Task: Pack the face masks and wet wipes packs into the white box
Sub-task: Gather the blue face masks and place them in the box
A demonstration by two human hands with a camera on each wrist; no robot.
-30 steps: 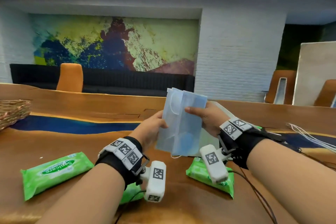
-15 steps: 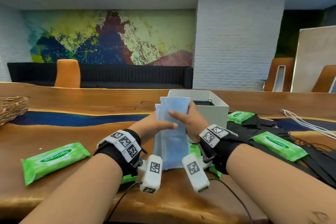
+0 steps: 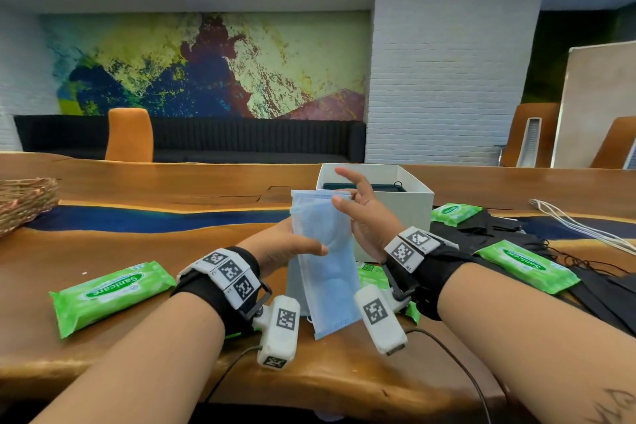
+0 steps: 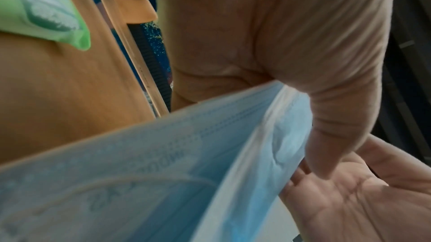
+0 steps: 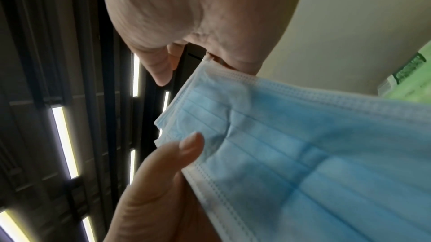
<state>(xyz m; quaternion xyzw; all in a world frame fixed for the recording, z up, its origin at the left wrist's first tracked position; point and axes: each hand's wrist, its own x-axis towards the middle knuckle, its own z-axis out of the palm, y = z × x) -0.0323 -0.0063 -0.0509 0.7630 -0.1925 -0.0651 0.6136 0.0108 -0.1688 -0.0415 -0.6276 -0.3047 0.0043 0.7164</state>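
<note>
A: Where does the stack of blue face masks point(image 3: 323, 262) stand relative to each hand?

B: Upright between them, long axis vertical. The left hand point(image 3: 285, 248) pinches its middle, thumb across the near face. The right hand point(image 3: 364, 213) is spread, fingers straight, thumb tip resting near the stack's top edge, palm just beside it.

A: And the white box point(image 3: 395, 210)?

B: Directly beyond the right hand, open top visible, something dark already inside. The right hand is nearer to it; the left holds the load.

A: What does the next move turn on?

B: Probably carrying the stack forward over the rim and tipping its long axis flat to fit.
</note>
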